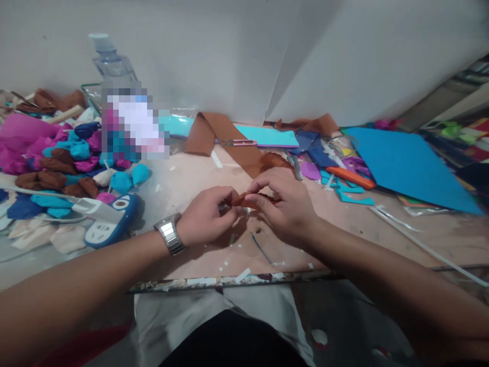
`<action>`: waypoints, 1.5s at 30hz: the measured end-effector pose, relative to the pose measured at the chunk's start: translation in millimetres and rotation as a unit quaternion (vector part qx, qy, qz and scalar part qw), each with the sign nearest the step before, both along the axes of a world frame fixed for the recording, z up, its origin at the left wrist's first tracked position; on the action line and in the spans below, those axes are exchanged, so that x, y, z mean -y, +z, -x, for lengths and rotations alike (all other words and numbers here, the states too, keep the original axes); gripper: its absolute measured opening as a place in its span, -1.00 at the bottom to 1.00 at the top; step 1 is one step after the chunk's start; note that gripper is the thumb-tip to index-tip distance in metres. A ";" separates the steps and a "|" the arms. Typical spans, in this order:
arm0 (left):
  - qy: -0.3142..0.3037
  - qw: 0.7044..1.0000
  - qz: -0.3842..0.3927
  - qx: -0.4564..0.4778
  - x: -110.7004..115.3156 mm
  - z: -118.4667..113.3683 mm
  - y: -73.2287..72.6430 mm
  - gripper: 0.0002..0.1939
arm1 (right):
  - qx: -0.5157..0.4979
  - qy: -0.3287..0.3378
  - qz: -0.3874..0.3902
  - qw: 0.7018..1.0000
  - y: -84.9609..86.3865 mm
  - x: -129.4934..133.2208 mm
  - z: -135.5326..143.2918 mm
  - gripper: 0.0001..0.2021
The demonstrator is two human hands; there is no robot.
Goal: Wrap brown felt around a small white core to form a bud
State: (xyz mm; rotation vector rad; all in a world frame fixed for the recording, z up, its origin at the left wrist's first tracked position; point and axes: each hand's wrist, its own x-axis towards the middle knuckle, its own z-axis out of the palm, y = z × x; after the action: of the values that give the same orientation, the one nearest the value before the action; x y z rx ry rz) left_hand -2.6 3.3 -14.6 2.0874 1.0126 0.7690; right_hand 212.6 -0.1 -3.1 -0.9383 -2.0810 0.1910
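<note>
Between my two hands, over the table, is the gathered end of a brown crepe paper strip (241, 199). My right hand (288, 206) pinches it between thumb and fingers from the right. At its left tip, my left hand (208, 214) is closed with thumb and forefinger on the edge of the folds. A wide brown length (239, 153) runs back from behind my right hand and folds over near the wall. Pink-handled thread snips (242, 142) lie across that length.
Bunched crepe paper pieces (57, 168) in several colours heap up on the left, beside a blue-and-white device (114, 224) with a cable. A clear bottle (112, 63) stands behind. On the right lie an orange cutter (351, 177) and a blue sheet (412, 168). Paper scraps dot the table (183, 173).
</note>
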 end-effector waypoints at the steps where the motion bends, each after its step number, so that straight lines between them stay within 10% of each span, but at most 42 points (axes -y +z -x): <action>1: -0.002 1.000 0.001 0.002 0.1 0.0 -0.1 -0.86 | -0.002 -0.001 0.000 1.000 0.3 0.0 -0.1 -0.83; 31: -0.027 0.993 -0.113 -0.032 -0.8 1.0 0.9 -0.75 | 0.025 0.003 0.010 1.000 -1.5 -1.4 -0.2 -0.79; 45: 0.005 0.961 0.195 0.198 -12.9 4.3 -2.7 -0.65 | -0.008 0.070 -0.054 0.996 7.0 3.4 -2.9 -0.89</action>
State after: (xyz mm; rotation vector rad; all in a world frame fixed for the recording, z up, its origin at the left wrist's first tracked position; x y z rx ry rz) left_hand -6.9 16.1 -17.3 1.5183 0.8671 0.8681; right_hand 215.5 -3.5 4.0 -0.7250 -2.1214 0.1556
